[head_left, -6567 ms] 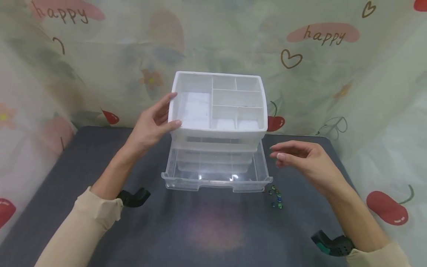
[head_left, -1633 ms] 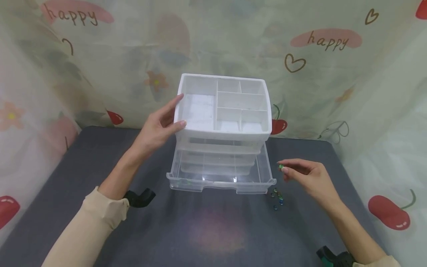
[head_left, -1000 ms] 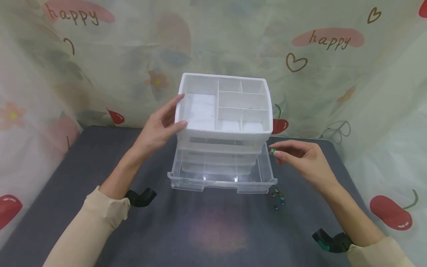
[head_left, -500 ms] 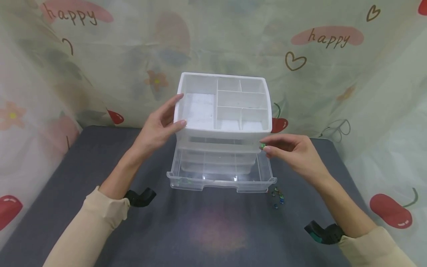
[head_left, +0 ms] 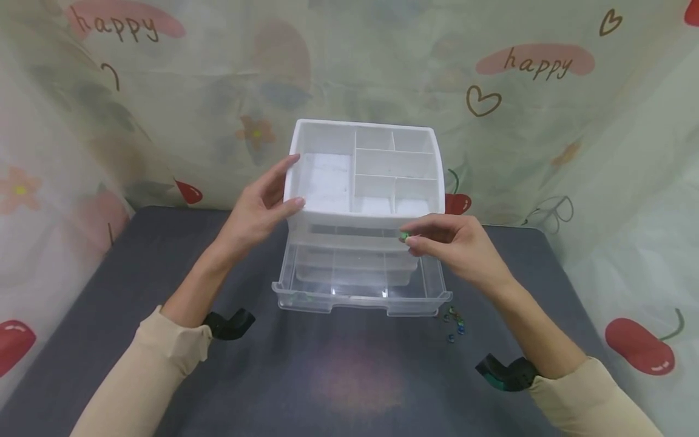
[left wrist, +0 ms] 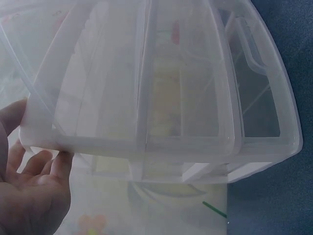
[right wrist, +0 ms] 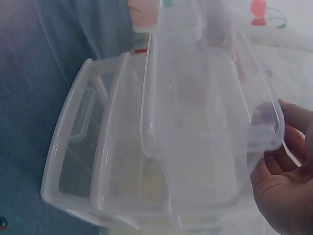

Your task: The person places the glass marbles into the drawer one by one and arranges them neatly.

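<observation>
A white drawer organizer with a compartment tray (head_left: 326, 182) on top stands at the middle of the table. My left hand (head_left: 248, 209) grips the left side of that tray, thumb on the front rim. In the left wrist view, the left hand (left wrist: 39, 181) is at the organizer's side wall. Below the tray a clear drawer (head_left: 360, 301) is pulled out. My right hand (head_left: 455, 246) pinches a small shiny green gem (head_left: 405, 237) between thumb and fingertips, above the drawer's right part. The right hand (right wrist: 281, 181) shows beside the clear drawer's corner in the right wrist view.
Several small green and blue gems (head_left: 459, 325) lie on the dark table (head_left: 218, 388), right of the drawer's front corner. A patterned curtain (head_left: 377, 67) hangs behind and at both sides. Black wrist cameras (head_left: 510, 373) sit on both forearms.
The right hand, empty at first, has taken a green gem from the table group, lifted it and carried it left over the pulled-out drawer. The left hand keeps its grip on the tray.
</observation>
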Demonstrator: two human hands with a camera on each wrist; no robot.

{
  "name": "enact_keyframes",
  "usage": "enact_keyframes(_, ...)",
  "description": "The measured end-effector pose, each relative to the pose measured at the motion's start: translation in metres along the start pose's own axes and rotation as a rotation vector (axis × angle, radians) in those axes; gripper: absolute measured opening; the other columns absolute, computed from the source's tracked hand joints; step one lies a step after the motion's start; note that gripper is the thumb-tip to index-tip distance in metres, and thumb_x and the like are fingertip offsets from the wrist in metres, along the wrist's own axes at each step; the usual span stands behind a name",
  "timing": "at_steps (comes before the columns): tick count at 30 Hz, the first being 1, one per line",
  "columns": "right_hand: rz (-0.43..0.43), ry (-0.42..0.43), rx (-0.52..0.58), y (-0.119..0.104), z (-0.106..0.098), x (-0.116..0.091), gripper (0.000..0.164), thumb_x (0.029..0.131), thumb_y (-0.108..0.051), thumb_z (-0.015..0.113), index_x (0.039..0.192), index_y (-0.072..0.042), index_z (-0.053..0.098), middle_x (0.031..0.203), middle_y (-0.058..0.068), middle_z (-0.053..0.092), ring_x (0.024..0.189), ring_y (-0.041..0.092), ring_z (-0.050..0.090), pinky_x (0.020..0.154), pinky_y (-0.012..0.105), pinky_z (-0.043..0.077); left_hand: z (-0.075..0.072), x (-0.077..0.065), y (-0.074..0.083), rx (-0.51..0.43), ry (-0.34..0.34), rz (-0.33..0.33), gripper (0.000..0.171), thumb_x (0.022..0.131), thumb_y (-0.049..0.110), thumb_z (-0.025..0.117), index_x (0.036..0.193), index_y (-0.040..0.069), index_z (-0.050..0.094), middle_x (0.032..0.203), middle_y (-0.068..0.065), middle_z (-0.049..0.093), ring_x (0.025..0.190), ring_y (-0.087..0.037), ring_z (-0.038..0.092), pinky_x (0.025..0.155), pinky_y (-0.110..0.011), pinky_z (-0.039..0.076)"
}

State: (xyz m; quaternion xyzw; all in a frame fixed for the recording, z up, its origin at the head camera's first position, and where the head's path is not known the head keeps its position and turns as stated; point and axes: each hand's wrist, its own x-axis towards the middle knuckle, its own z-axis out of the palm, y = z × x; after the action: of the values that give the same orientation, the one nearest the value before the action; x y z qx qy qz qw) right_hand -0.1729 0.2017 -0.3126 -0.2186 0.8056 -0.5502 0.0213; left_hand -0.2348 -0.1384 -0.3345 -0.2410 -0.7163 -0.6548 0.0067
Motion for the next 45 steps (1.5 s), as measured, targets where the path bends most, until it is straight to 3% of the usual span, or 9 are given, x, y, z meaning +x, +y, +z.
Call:
enact_keyframes(24,0.112,-0.14,-0.066,-0.012,0.036,0.029,0.018,0.09,-0.015,0.075,0.107,-0.009,0.076,0.093,0.005,0.075,0.081,0.025,0.072,0.08,0.042,0.055,0.0,0.001,-0.001,-0.003,0.001,0.016,0.071,0.095,0.0,0.064,0.157,0.016,0.032,0.158,-0.017,0.033,0.143,-0.031,0.036,0.099,-0.025,0.044)
enact_keyframes(31,0.146,-0.19,-0.041,-0.013,0.045,0.037,0.019,0.088,-0.013,0.077,0.106,-0.005,0.076,0.086,0.008,0.074,0.08,0.032,0.072,0.075,0.035,0.057,0.0,0.0,-0.001,0.0,0.001,0.013,0.07,0.096,0.0,0.064,0.157,0.017,0.033,0.158,-0.016,0.033,0.143,-0.031,0.036,0.099,-0.025,0.045)
enact_keyframes(40,0.251,-0.23,-0.022,-0.009,0.056,0.046,0.022,0.086,-0.012,0.079,0.105,-0.002,0.077,0.08,0.009,0.074,0.078,0.028,0.072,0.072,0.036,0.058,0.0,0.0,0.0,0.015,-0.001,0.006,0.071,0.096,0.003,0.064,0.157,0.019,0.032,0.158,-0.015,0.034,0.143,-0.029,0.036,0.101,-0.029,0.043)
enact_keyframes(45,0.324,-0.248,0.01,-0.009,0.06,0.048,0.02,0.086,-0.008,0.078,0.105,-0.001,0.077,0.083,0.011,0.075,0.084,0.036,0.072,0.072,0.036,0.058,-0.001,0.0,-0.001,0.015,-0.003,0.005,0.07,0.096,0.003,0.064,0.157,0.02,0.032,0.158,-0.015,0.034,0.143,-0.029,0.036,0.1,-0.029,0.044)
